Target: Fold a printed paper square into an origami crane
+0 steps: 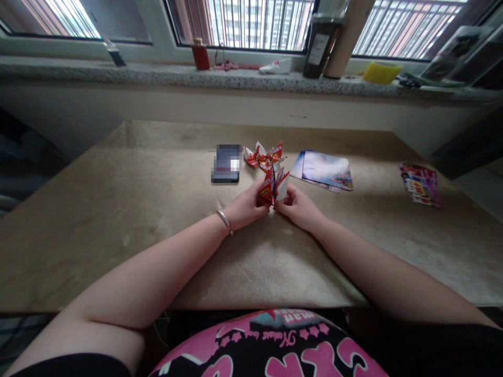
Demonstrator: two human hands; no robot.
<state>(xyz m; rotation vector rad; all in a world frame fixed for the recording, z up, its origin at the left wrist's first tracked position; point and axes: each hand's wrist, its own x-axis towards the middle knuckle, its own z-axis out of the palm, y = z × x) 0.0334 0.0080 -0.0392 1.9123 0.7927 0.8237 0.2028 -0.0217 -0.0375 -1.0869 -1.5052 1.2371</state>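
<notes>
A folded piece of red, white and yellow printed paper [274, 186] stands upright over the middle of the table [118, 209]. My left hand [248, 205], with a silver bangle on its wrist, pinches the paper's lower left side. Its lower right side is pinched by my right hand [297, 206]. Both hands are closed on the paper and meet at its base. Just behind them lies a finished folded paper shape [263, 155] in the same red and white print.
A dark phone [227, 163] lies left of the folded shape. A stack of printed sheets [326, 170] lies to the right, more coloured paper [420, 183] near the right edge. The windowsill [157, 73] behind holds a red cup, a dark jar, a cardboard tube and a yellow object.
</notes>
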